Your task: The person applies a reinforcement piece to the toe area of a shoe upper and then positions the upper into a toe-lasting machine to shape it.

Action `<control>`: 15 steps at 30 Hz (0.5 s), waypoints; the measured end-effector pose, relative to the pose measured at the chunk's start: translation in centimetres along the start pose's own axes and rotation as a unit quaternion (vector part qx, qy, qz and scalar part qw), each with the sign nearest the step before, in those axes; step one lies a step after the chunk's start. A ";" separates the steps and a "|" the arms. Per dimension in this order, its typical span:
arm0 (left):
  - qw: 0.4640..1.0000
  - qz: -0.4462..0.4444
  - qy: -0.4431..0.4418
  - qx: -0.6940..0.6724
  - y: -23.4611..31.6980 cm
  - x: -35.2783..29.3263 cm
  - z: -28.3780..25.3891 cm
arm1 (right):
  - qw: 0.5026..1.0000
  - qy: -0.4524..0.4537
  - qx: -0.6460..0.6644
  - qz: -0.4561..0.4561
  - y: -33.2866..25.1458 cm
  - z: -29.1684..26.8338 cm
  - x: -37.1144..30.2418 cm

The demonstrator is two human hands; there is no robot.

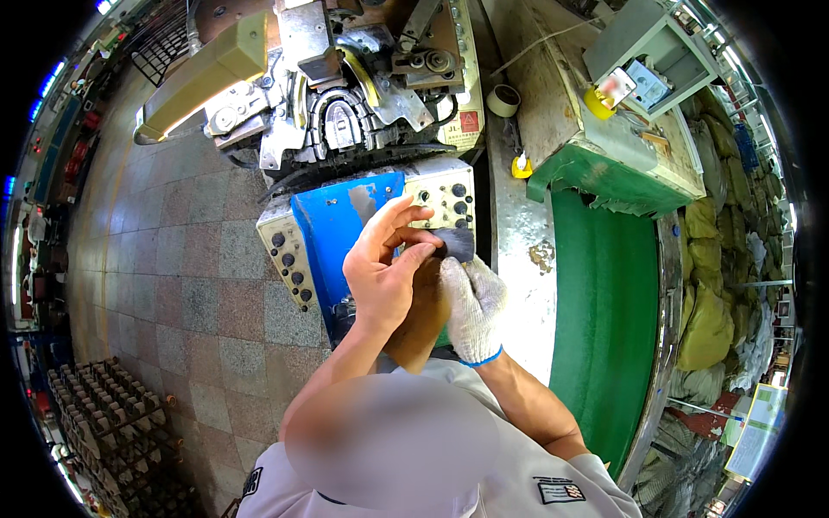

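Observation:
Both my hands are raised together over the front of a machine. Bare, my left hand (382, 266) pinches the edge of a dark grey flexible piece (456, 244) between thumb and fingertips. On the other side, my right hand (475, 306), in a white knit glove with a blue cuff edge, is closed round the lower part of the same piece. A brown, leather-like part (419, 315) hangs between my wrists; it looks like part of a shoe upper, but whether it joins the dark piece is hidden.
Ahead stands the machine (343, 121) with metal clamps and a curved form, above a blue panel (332, 220) and knobs. A green conveyor belt (604, 319) runs along the right, past a worn bench (596, 121) holding a tape roll. A rack (108, 414) stands lower left.

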State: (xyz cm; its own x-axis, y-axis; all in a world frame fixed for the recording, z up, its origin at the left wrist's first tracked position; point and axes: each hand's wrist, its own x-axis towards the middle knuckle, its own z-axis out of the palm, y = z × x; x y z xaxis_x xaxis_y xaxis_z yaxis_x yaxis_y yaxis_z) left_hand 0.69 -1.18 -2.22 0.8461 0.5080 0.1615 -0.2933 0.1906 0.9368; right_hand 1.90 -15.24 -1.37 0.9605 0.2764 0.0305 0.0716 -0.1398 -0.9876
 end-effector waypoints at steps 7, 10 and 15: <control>0.983 0.150 -0.053 0.090 -0.7 -0.2 0.1 | 0.998 0.016 0.043 0.038 -0.8 -0.2 0.1; 0.973 0.180 -0.049 0.133 -0.8 0.5 -0.6 | 0.995 0.031 0.071 0.067 -0.9 -0.3 0.1; 0.952 0.225 -0.050 0.203 0.5 0.7 0.3 | 0.993 0.028 0.092 0.067 -1.5 -0.2 0.3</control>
State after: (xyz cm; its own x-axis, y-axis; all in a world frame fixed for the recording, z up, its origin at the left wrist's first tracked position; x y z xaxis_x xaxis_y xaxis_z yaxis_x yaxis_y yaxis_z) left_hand 1.26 -0.97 -1.55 0.7188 0.3755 0.5851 -0.4572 -0.3787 0.8047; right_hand 2.19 -15.14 0.13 0.9718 0.2134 -0.0999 -0.1035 0.0058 -0.9946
